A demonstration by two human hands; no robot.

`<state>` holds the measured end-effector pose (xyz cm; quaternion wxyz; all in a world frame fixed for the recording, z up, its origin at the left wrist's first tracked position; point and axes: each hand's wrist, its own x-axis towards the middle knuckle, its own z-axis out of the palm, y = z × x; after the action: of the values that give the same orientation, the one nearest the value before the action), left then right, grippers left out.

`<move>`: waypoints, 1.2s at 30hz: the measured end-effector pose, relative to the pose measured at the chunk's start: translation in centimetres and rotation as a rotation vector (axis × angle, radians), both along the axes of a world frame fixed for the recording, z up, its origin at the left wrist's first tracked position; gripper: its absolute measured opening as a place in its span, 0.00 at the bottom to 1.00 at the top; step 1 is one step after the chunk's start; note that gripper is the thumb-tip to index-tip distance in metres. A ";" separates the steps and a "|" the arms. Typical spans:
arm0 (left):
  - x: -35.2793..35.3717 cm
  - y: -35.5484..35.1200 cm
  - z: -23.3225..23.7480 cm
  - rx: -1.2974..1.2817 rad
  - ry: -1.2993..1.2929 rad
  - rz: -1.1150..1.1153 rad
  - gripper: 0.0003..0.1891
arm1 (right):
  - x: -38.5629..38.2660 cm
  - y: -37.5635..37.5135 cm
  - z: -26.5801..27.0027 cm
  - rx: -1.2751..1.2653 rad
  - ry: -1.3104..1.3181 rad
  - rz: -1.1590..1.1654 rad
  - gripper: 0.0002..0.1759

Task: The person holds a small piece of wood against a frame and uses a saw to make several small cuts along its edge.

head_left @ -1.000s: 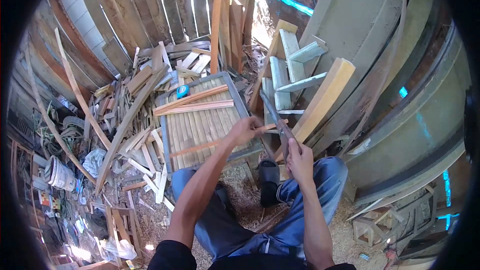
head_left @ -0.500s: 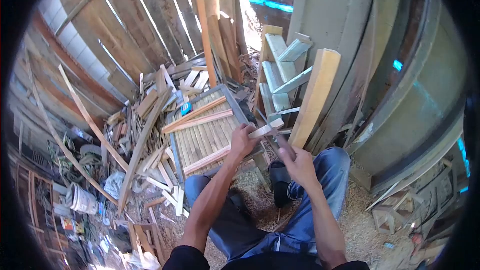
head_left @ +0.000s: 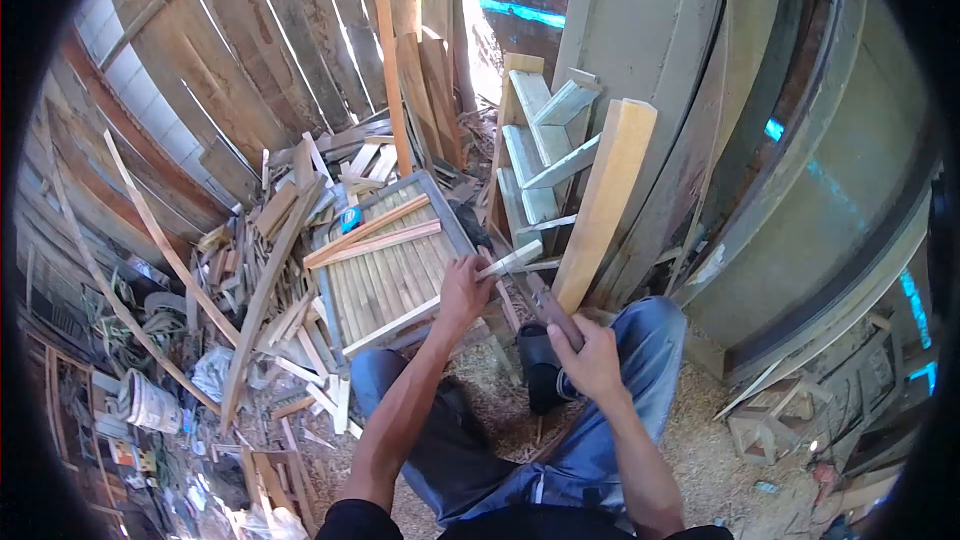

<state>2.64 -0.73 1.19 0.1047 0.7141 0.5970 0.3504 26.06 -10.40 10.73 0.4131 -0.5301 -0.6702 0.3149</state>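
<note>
My left hand [head_left: 465, 288] is closed around a pale wooden strip [head_left: 395, 325], whose far end pokes out to the right past my fingers. The strip's other part runs down-left along the near side of a slatted wooden panel [head_left: 385, 265] in a dark frame. In my right hand [head_left: 592, 358] is a tool with a brown handle [head_left: 552, 310] and a narrow dark blade pointing up and away. Its blade passes just below the strip's right end; the exact kind of tool I cannot tell. Two more strips [head_left: 375, 240] lie across the panel.
A blue tape measure [head_left: 350, 218] sits on the panel's far left. Beyond my right hand stand a thick wooden post [head_left: 607, 205] and a whitish stepped wooden piece [head_left: 540, 140]. Scrap wood [head_left: 270, 230] is heaped left, near a white bucket [head_left: 150, 402]. Shavings cover the floor [head_left: 700, 430].
The tool has come down and back toward me, off the strip's end. The strip has turned in my left hand and now shows a paler face. The view has shifted slightly.
</note>
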 end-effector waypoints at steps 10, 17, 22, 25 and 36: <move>1.3 -0.8 -0.5 0.131 0.021 0.100 0.12 | -0.9 -0.8 -3.2 -0.116 0.070 -0.061 0.16; 1.6 0.1 -0.5 0.041 -0.112 0.194 0.10 | -1.6 0.6 -6.6 -0.157 0.100 -0.055 0.17; 1.7 -0.3 0.5 0.116 -0.002 0.152 0.10 | -2.0 -0.2 -6.6 -0.397 0.384 -0.061 0.22; 0.8 0.1 -0.1 0.175 0.027 0.038 0.11 | -1.7 -0.6 -7.2 -0.526 0.515 -0.065 0.24; 1.1 -0.5 0.3 0.069 -0.011 0.022 0.13 | -1.0 -2.0 -7.9 -0.446 0.293 -0.076 0.26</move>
<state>3.75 -1.25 1.53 0.0795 0.7088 0.5916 0.3759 25.04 -12.40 2.83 0.3902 -0.5814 -0.4972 0.5124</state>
